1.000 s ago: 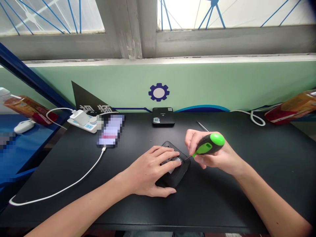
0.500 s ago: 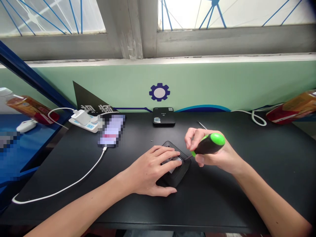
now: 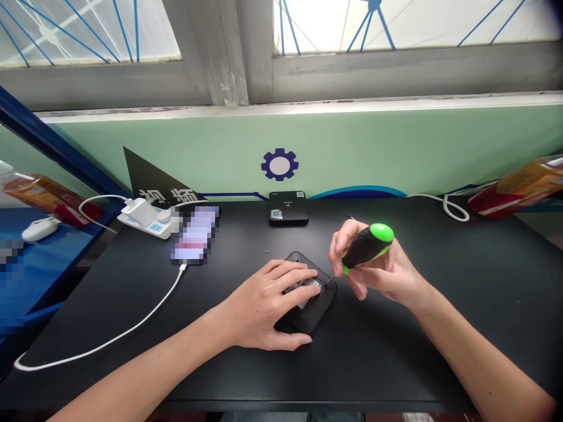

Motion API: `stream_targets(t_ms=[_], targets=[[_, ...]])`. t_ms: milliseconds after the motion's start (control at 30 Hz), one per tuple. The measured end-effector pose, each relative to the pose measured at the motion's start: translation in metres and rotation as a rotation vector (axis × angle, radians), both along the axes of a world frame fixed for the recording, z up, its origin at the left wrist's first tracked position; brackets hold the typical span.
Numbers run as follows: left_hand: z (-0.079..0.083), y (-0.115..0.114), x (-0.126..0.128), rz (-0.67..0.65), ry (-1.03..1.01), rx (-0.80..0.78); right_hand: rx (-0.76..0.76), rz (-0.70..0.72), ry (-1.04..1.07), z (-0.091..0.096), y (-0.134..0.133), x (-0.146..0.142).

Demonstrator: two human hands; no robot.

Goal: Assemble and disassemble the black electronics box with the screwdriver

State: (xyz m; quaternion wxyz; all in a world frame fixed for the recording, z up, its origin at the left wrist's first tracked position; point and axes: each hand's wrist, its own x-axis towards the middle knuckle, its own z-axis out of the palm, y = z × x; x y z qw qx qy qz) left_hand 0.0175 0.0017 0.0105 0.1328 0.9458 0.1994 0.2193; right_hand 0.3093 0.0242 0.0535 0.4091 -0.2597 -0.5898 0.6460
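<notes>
A black, flat device (image 3: pixel 323 305) with rounded corners and a pale printed label lies on the desk. Over it rests my left hand (image 3: pixel 275 305), fingers spread across the label and thumb stretched along the near side. My right hand (image 3: pixel 378 272) is closed around a screwdriver (image 3: pixel 365 246) with a black and bright green handle. Its thin shaft slants down to the left, and the tip meets the device near its right corner. Whether a screw sits under the tip is too small to tell. A tiny metal piece (image 3: pixel 267 251), perhaps a screw, lies beyond my left fingers.
A second black box (image 3: pixel 288 212) stands at the back wall. To the left are a phone (image 3: pixel 196 234) on a white cable (image 3: pixel 132 335) and a power strip (image 3: pixel 145 220). Drink bottles (image 3: pixel 53 199) lie on both sides. A thin rod end (image 3: pixel 350 217) shows behind my right hand.
The view has shifted slightly. My right hand has turned a little about the screwdriver, its fingers now differently placed on the handle. My left hand remains on the device.
</notes>
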Motion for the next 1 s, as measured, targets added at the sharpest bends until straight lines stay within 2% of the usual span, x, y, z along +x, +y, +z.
stream_targets(t_ms=[133, 333, 467, 1000], targets=[[-0.0012, 0.0002, -0.0007, 0.004, -0.012, 0.008, -0.034, -0.055, 0.026, 0.0007, -0.0008, -0.0029], [-0.0012, 0.0004, -0.001, -0.003, -0.011, 0.014, 0.047, -0.033, -0.016, 0.0017, 0.0008, -0.0024], [-0.0002, 0.0003, -0.0003, 0.002, -0.005, 0.002, 0.034, -0.025, -0.022, 0.0025, 0.0011, -0.0016], [0.0004, 0.0007, -0.0006, 0.0, -0.003, 0.013, 0.085, -0.102, 0.022, -0.0067, 0.0044, 0.0063]])
